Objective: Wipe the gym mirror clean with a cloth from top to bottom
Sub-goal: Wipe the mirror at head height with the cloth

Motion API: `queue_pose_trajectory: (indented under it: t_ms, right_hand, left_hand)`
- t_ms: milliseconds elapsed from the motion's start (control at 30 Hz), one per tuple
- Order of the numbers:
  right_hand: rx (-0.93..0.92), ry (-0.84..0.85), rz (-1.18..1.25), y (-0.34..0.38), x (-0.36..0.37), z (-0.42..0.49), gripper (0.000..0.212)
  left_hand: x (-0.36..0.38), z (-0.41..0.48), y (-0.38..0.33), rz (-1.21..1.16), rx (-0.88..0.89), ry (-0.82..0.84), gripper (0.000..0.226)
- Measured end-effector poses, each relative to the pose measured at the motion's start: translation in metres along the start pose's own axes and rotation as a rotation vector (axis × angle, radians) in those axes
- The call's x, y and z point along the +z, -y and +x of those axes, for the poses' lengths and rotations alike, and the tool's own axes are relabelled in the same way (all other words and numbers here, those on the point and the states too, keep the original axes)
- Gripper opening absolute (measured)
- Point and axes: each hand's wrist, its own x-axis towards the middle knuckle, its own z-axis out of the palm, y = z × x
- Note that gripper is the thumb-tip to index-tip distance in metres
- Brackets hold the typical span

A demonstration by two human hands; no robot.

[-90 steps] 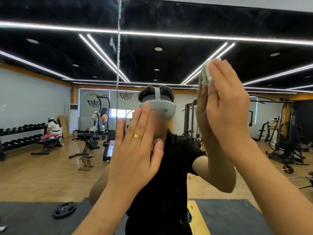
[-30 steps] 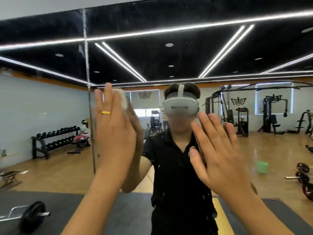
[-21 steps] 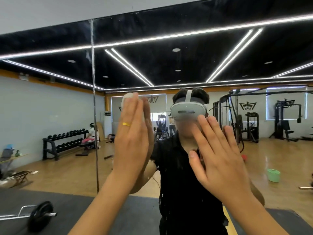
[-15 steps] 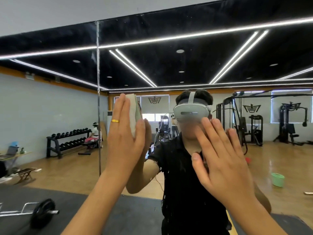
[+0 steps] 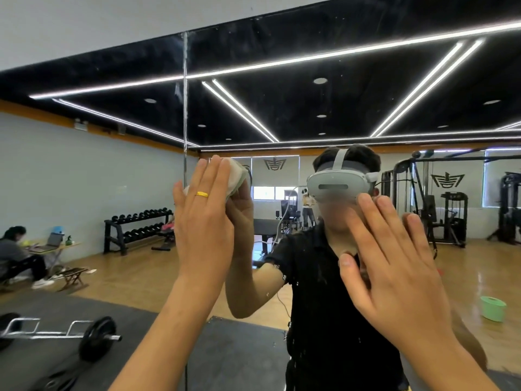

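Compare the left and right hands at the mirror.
The left hand presses a cloth to the mirror; the right hand holds nothing. The left hand wears a gold ring; the right hand has none. The left hand is higher than the right. Both keep fingers straight.

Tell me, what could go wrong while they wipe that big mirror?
1. The bare right hand looks flat against the mirror, so it might leave fresh fingerprints on the glass.
2. The left hand presses the cloth with straight fingers rather than gripping it, so the cloth could slip out and drop.
3. Pale specks show high on the mirror, well above the cloth; that strip may get missed.
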Motion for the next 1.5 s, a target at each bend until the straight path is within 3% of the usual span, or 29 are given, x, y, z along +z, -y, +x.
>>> queue_pose_trajectory:
  t_ms: [233, 367, 467, 533, 700, 967, 1067, 1233, 1500]
  right_hand:
    - [0.007, 0.015, 0.014, 0.001, -0.001, 0.000, 0.061]
    - [0.005, 0.012, 0.015, 0.000, -0.002, 0.000, 0.060]
    - [0.001, 0.010, 0.015, 0.001, -0.001, 0.000, 0.060]
    - [-0.003, 0.005, 0.018, 0.001, 0.000, 0.000, 0.060]
    - [-0.011, -0.002, 0.021, 0.000, -0.001, -0.001, 0.060]
    - [-0.016, -0.003, 0.027, 0.000, -0.001, 0.000, 0.060]
    - [-0.013, 0.013, 0.037, -0.002, -0.002, -0.001, 0.060]
    - [-0.005, 0.006, 0.030, 0.000, -0.001, 0.000, 0.059]
    - [-0.018, -0.017, -0.006, 0.000, 0.000, 0.000, 0.058]
  left_hand:
    - [0.019, -0.008, -0.008, -0.138, -0.165, 0.001, 0.056]
    - [0.008, 0.005, -0.008, -0.432, -0.202, -0.003, 0.043]
    - [-0.001, 0.002, 0.021, -0.300, 0.071, 0.131, 0.042]
    - [-0.004, 0.001, 0.041, -0.189, 0.160, 0.155, 0.041]
    - [-0.008, -0.005, 0.026, -0.330, -0.056, 0.119, 0.036]
    - [-0.005, -0.007, 0.023, -0.475, -0.132, 0.083, 0.030]
    - [0.001, -0.008, 0.024, -0.391, -0.106, 0.085, 0.046]
    - [0.010, -0.006, 0.025, -0.255, -0.102, 0.108, 0.052]
    - [0.020, 0.009, 0.021, -0.393, -0.079, -0.007, 0.044]
